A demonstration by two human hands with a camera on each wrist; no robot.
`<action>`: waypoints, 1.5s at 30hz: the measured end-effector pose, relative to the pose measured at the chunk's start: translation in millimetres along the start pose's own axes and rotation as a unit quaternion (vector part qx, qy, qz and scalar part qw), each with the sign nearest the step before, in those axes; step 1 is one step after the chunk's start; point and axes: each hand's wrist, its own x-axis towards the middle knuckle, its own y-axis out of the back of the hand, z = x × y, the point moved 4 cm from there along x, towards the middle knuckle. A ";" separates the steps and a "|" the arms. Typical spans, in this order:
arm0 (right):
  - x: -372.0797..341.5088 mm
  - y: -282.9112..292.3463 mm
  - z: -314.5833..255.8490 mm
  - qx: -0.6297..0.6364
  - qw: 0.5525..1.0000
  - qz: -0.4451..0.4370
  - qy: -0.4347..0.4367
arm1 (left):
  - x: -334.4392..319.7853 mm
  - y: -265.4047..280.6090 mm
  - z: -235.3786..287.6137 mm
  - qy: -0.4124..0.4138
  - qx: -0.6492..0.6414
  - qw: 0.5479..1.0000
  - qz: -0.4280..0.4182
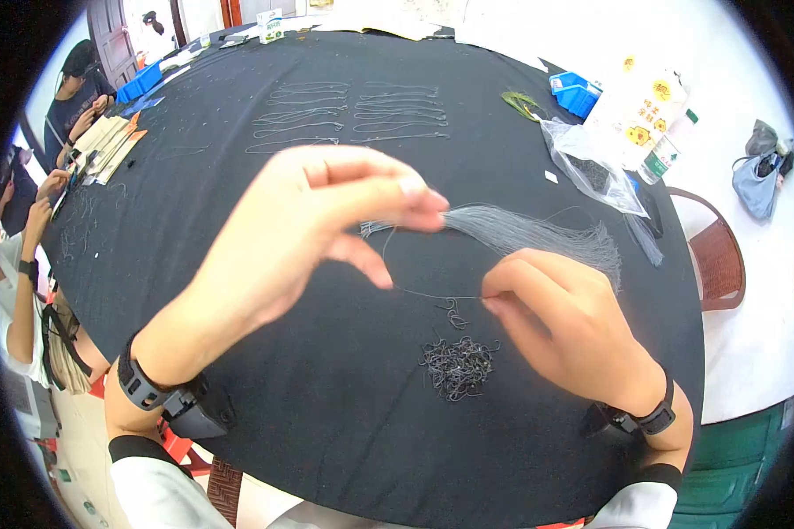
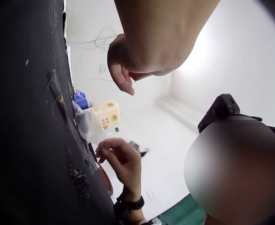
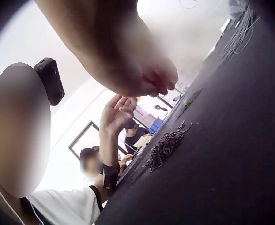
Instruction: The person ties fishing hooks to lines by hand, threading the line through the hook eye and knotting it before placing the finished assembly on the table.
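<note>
In the head view my right hand pinches a thin grey cord between thumb and fingertips. The cord curves leftward past the thumb tip of my left hand and bends up behind it. My left hand is raised above the table, fingers bent and slightly blurred, thumb well apart from them. Just beyond both hands lies a bundle of grey cords, fanned out at its right end. Below the held cord sits a heap of short, dark, curly pieces, with a few more pieces above it.
Two columns of looped cords lie farther back on the black tablecloth. At the right are a clear plastic bag, a blue bin and a bottle. Other people sit at the left edge near stacked folded papers.
</note>
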 end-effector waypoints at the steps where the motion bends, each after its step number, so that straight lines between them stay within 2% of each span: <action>1: 3.4 0.2 -3.6 0.009 1.000 0.007 0.006 | -2.3 -5.6 -1.7 0.012 -0.013 1.000 -0.020; 6: 13.8 0.8 -13.9 0.042 0.997 0.063 0.014 | -11.7 -23.0 -6.6 0.061 -0.020 0.995 -0.072; 13: 12.6 -1.6 -10.9 0.072 0.996 0.057 -0.011 | -14.1 -23.7 -9.0 0.042 0.001 0.997 -0.066; 16: 10.4 -1.5 -8.4 0.082 0.995 0.058 -0.024 | -15.7 -25.5 -6.1 0.072 0.001 0.996 -0.059; 22: 6.1 -1.7 -3.5 0.104 0.992 0.062 -0.040 | -17.5 -28.8 -9.2 0.074 0.028 0.995 -0.062; 31: 3.9 -1.5 -0.8 0.144 0.985 0.069 -0.064 | -18.1 -30.1 -12.6 -0.004 0.082 0.996 -0.046; 37: 3.3 -4.1 1.3 0.169 0.981 0.053 -0.075 | -18.4 -30.4 -8.9 0.026 0.171 0.984 -0.052; 45: -0.1 -5.7 2.3 0.156 0.984 0.050 -0.072 | -20.3 -32.3 -4.3 -0.128 0.305 0.942 -0.050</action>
